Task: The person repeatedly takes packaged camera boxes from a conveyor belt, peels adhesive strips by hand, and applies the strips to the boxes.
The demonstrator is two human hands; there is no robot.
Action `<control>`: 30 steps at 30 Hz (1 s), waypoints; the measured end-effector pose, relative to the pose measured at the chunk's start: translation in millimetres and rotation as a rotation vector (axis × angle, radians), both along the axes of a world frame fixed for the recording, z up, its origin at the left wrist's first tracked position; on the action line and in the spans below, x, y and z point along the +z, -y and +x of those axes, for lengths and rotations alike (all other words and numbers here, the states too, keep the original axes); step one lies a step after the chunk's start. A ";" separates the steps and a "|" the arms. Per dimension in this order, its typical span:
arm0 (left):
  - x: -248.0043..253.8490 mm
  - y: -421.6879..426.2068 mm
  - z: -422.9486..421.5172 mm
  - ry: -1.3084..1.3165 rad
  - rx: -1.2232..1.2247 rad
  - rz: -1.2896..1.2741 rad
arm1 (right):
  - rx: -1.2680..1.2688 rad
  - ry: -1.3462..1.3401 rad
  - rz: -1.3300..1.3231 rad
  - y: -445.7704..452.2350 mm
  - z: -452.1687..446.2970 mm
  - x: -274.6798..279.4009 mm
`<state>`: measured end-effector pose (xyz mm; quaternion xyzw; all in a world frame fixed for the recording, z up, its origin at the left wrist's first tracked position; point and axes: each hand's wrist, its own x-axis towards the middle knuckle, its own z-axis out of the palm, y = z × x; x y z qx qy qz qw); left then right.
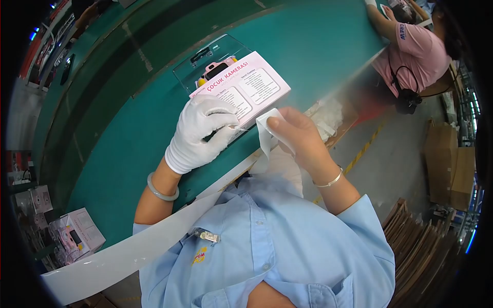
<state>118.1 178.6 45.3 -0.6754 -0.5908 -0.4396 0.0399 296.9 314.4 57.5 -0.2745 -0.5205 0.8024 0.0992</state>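
Observation:
A pink and white camera box (262, 84) lies on the green table (123, 138), its printed text panel facing up. Wearing a white glove, my left hand (203, 131) rests on the near left edge of this box, with its fingers bent and its thumb apart from them. My bare right hand (300, 134), just off the box's near right corner, pinches a white strip (263, 134) that hangs down. Behind the box, a pink toy camera (217, 69) shows inside a clear plastic case (226, 43).
More pink boxes (87, 228) stand at the lower left. A person in a pink shirt (421, 54) is at the upper right. Clear plastic bags (328, 117) lie right of my right hand. Flat cardboard (411, 246) is stacked at the lower right.

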 end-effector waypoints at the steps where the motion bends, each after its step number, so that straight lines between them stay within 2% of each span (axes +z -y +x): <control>1: -0.4 -1.0 -1.7 0.002 -0.001 0.001 | 0.010 0.011 -0.003 -0.9 -2.2 -1.0; 9: -7.7 -2.7 -9.2 0.006 0.024 0.024 | 0.021 0.065 0.014 -2.0 -18.3 -8.8; 13: 5.8 -9.7 -2.9 -0.026 0.075 -0.002 | 0.017 0.067 -0.010 -4.1 -19.9 -14.1; 16: 15.8 -18.6 -1.4 -0.139 0.091 -0.099 | 0.016 0.076 -0.025 -5.1 -18.6 -14.7; 18: 18.1 -23.4 -1.5 -0.251 0.097 -0.261 | 0.010 0.082 -0.036 -5.5 -16.4 -15.5; 21: 11.9 -26.1 -0.7 -0.238 0.098 -0.203 | 0.015 0.113 -0.027 -5.9 -14.2 -20.8; 25: 16.2 -28.9 2.3 -0.207 0.090 -0.283 | 0.015 0.063 -0.026 -6.6 -16.7 -32.0; 28: 17.5 -35.7 9.6 -0.177 0.148 -0.283 | 0.003 0.048 0.042 -7.8 -22.6 -46.3; 30: 11.0 -44.9 16.7 -0.260 0.266 -0.207 | -0.009 0.027 0.082 -6.8 -24.8 -59.3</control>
